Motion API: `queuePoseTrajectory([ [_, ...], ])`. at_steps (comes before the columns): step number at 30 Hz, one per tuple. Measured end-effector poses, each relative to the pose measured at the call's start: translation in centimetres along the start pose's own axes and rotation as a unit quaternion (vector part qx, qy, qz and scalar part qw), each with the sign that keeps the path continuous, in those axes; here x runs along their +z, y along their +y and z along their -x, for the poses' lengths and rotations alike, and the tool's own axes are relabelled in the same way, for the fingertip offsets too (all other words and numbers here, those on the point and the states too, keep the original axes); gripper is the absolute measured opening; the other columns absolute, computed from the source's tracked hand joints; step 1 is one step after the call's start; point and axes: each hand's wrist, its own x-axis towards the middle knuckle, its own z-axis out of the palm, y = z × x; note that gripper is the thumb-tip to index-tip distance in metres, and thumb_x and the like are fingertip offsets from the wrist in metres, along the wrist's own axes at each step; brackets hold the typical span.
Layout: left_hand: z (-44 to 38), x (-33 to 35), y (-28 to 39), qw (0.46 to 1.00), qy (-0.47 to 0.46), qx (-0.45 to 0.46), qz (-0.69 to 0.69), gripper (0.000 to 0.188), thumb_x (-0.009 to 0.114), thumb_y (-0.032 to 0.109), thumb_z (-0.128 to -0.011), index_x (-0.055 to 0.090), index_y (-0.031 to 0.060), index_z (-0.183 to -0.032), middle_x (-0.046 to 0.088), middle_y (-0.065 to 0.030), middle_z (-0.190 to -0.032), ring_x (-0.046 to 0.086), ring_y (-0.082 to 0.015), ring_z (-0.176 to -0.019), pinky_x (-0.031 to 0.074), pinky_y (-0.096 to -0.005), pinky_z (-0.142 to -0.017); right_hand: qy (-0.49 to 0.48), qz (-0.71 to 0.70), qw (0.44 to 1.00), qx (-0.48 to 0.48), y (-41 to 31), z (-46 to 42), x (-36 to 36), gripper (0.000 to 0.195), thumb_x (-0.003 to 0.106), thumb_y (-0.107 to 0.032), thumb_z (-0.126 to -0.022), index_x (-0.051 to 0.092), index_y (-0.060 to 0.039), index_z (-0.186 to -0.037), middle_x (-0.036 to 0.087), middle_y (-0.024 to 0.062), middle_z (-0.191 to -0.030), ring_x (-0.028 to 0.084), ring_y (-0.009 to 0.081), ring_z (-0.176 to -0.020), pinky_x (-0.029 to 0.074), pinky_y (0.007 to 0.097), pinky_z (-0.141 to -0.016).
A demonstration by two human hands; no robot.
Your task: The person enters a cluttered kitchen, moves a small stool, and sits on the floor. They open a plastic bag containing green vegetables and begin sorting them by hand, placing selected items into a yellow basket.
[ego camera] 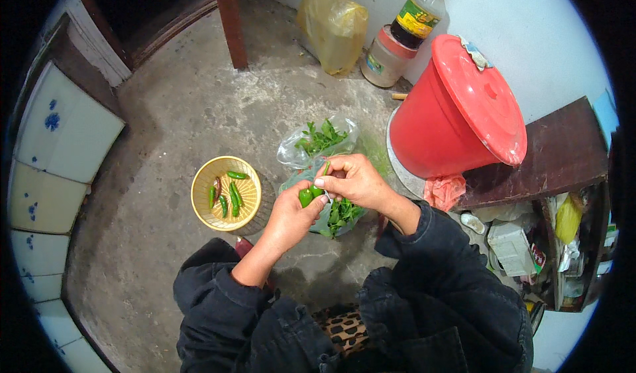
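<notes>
My left hand holds green chili peppers between thumb and fingers. Above it, my right hand pinches the thin green stem of a pepper. The two hands meet over a plastic bag of green leaves, which they partly hide. A second clear plastic bag with leafy greens lies open just beyond them. On the floor to the left stands a round yellow woven-look plastic basket. Several green peppers and a dark reddish one lie in it.
At right a lidded red plastic bucket stands beside a dark wooden cabinet. By the wall are a yellow plastic bag and an oil bottle on a lidded container. Tiled fronts line the left side.
</notes>
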Motion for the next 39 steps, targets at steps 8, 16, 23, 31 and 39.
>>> queuePoseTrajectory([
  [8,0.0,0.3,1.5,0.995,0.026,0.069,0.064,0.014,0.056,0.014,-0.085,0.054,0.0032,-0.093,0.052,0.0025,-0.069,0.047,-0.0038,-0.059,0.04,-0.0184,-0.052,-0.011,-0.069,0.997,-0.018,-0.1,-1.0,-0.6,0.014,0.058,-0.014,-0.083,0.059,-0.0018,-0.077,0.055,0.0005,-0.059,0.051,0.0054,-0.05,0.041,0.0187,-0.045],
  [16,0.3,-0.4,2.0,0.996,0.02,0.056,0.062,0.013,0.056,0.013,-0.084,0.053,0.0031,-0.092,0.052,0.0024,-0.069,0.047,-0.0045,-0.058,0.041,-0.0191,-0.052,-0.009,-0.142,0.99,-0.001,0.2,-1.3,0.0,0.018,0.055,-0.017,-0.086,0.057,-0.0013,-0.077,0.055,0.0015,-0.059,0.05,0.0072,-0.05,0.042,0.0203,-0.046],
  [23,1.0,-1.6,1.5,0.988,0.093,0.035,0.12,0.012,0.055,0.009,-0.084,0.051,0.0009,-0.092,0.051,-0.0008,-0.069,0.049,-0.0085,-0.059,0.042,-0.0225,-0.054,0.098,-0.244,0.963,0.053,1.7,-4.0,-4.9,0.016,0.055,-0.015,-0.086,0.057,0.0006,-0.088,0.057,0.0044,-0.072,0.055,0.0109,-0.059,0.048,0.0231,-0.053],
  [31,0.2,-2.3,1.3,0.96,0.104,0.002,0.262,0.02,0.052,0.008,-0.084,0.047,0.0001,-0.101,0.052,-0.0046,-0.072,0.051,-0.0131,-0.063,0.044,-0.026,-0.058,0.256,0.053,0.955,0.143,10.0,-10.6,-9.3,0.021,0.055,-0.004,-0.08,0.054,0.0068,-0.098,0.061,0.0088,-0.077,0.059,0.0152,-0.061,0.05,0.0251,-0.05],
  [39,0.5,-2.7,1.5,0.955,0.105,-0.013,0.276,0.02,0.053,0.009,-0.083,0.048,0.0011,-0.1,0.052,-0.0049,-0.072,0.052,-0.0135,-0.064,0.044,-0.0269,-0.057,0.132,0.097,0.957,0.24,17.4,-6.3,-9.2,0.008,0.053,-0.002,-0.076,0.06,-0.0007,-0.079,0.06,0.009,-0.068,0.058,0.0143,-0.051,0.048,0.0267,-0.043],
])
